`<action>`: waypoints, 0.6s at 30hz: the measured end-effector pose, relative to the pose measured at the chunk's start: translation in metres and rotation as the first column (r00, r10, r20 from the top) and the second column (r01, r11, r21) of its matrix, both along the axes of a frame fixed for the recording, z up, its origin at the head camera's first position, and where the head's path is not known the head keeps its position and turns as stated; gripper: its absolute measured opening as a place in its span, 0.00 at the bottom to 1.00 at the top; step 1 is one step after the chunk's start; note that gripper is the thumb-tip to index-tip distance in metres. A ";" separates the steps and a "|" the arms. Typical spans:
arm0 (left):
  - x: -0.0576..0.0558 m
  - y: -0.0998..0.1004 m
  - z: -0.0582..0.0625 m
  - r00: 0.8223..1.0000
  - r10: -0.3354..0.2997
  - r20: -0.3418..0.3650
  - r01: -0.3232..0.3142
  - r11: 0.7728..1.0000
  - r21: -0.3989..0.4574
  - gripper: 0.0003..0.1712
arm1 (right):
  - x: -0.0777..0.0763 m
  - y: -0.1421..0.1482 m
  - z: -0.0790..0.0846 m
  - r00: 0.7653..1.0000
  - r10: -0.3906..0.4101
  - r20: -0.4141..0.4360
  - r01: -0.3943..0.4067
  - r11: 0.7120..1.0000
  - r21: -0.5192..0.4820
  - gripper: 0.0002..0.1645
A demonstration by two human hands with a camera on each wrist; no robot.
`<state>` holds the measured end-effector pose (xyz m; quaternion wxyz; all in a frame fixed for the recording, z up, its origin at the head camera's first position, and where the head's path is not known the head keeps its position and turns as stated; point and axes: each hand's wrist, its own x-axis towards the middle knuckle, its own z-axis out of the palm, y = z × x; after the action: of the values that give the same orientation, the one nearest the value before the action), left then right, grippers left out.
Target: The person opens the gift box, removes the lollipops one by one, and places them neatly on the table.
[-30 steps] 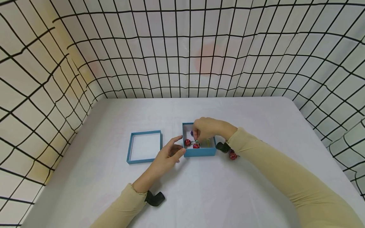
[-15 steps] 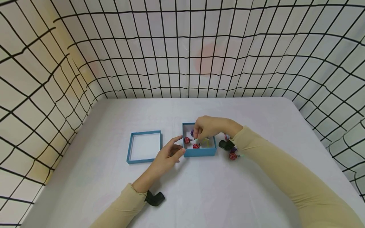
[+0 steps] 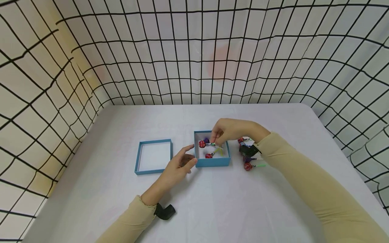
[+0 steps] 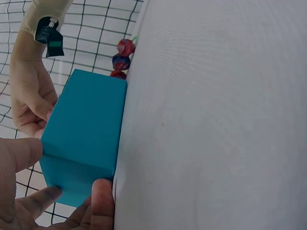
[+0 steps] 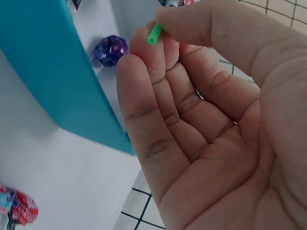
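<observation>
My right hand (image 3: 232, 130) is over the blue box (image 3: 212, 162), pinching a red-wrapped lollipop (image 3: 202, 144) by its green stick (image 5: 154, 34) between thumb and fingertips. In the box, a purple-wrapped lollipop (image 3: 206, 139) lies just behind that red head, and a second red lollipop (image 3: 208, 155) with a yellow stick rests near the front wall. My left hand (image 3: 177, 164) touches the box's left end with spread fingers; in the left wrist view its fingertips (image 4: 102, 191) lie against the blue side.
A shallow blue-rimmed lid (image 3: 155, 155) with a white inside lies left of the box. On the table right of the box is a row of several wrapped lollipops (image 3: 247, 166), partly behind my right wrist. Black netting (image 3: 200, 60) stands around the white table (image 3: 212, 202).
My right hand has moved away from me and a little to the right, and the red lollipop has shifted toward the box's back. More of the row outside shows. My left hand stays put.
</observation>
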<state>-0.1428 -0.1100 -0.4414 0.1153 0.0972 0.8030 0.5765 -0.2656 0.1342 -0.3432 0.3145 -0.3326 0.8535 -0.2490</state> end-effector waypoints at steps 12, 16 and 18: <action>0.002 -0.001 0.003 1.000 -0.007 0.001 0.007 1.000 -0.008 0.33 | -0.003 0.032 0.006 0.996 -0.086 0.016 0.086 0.996 -0.016 0.06; 0.002 -0.001 0.003 1.000 -0.010 -0.004 0.010 1.000 -0.010 0.33 | -0.004 0.046 0.005 0.991 -0.129 0.029 0.129 0.992 -0.003 0.07; 0.002 -0.001 0.002 1.000 -0.012 -0.006 0.012 1.000 -0.008 0.33 | -0.005 0.053 0.005 0.987 -0.152 0.042 0.152 0.988 -0.002 0.07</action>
<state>-0.1407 -0.1113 -0.4390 0.1167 0.1033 0.8050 0.5724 -0.2708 0.1874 -0.3379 0.3114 -0.2620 0.8691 -0.2812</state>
